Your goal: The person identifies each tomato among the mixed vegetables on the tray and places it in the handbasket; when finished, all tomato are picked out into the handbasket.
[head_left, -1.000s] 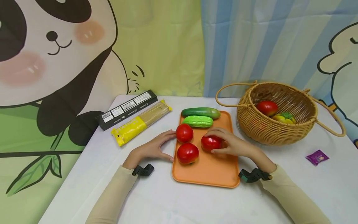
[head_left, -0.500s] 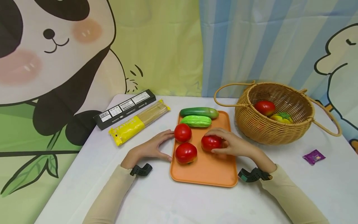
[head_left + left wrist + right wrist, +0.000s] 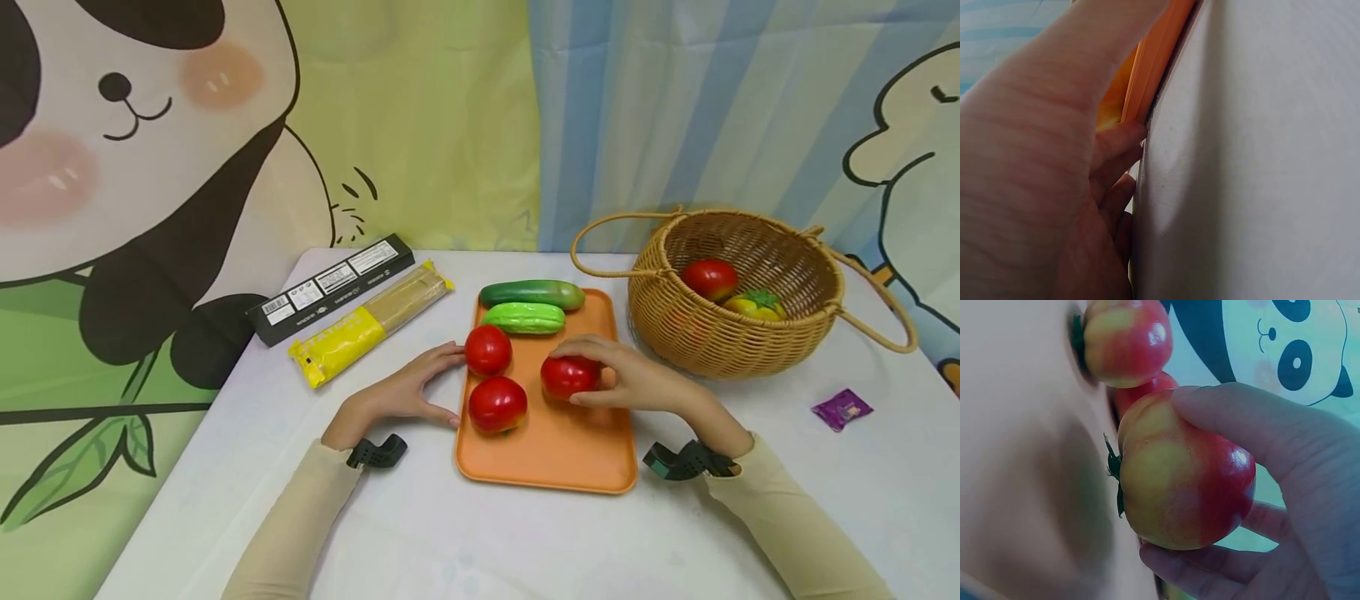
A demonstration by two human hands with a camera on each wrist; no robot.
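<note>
In the head view, my right hand (image 3: 628,379) grips a red tomato (image 3: 566,377) over the right half of an orange tray (image 3: 547,467). The right wrist view shows this tomato (image 3: 1179,481) pinched between thumb and fingers, its yellowish side and green stem facing the tray. Whether it touches the tray is hard to tell. My left hand (image 3: 408,390) lies at the tray's left edge, thumb and fingers spread; in the left wrist view, a finger touches the tray's rim (image 3: 1150,69). Two more tomatoes, one behind (image 3: 488,350) and one in front (image 3: 497,404), sit on the tray's left side.
A dark green cucumber (image 3: 532,293) and a lighter ridged green vegetable (image 3: 525,317) lie across the tray's back. Behind right stands a wicker basket (image 3: 731,350) holding a red and a yellowish item. A black box (image 3: 330,289), a yellow noodle packet (image 3: 341,346) and a purple packet (image 3: 842,409) lie around.
The head view has shifted slightly. My right hand and the tomato have moved a little to the right relative to the tray; my left hand stays at the tray's edge.
</note>
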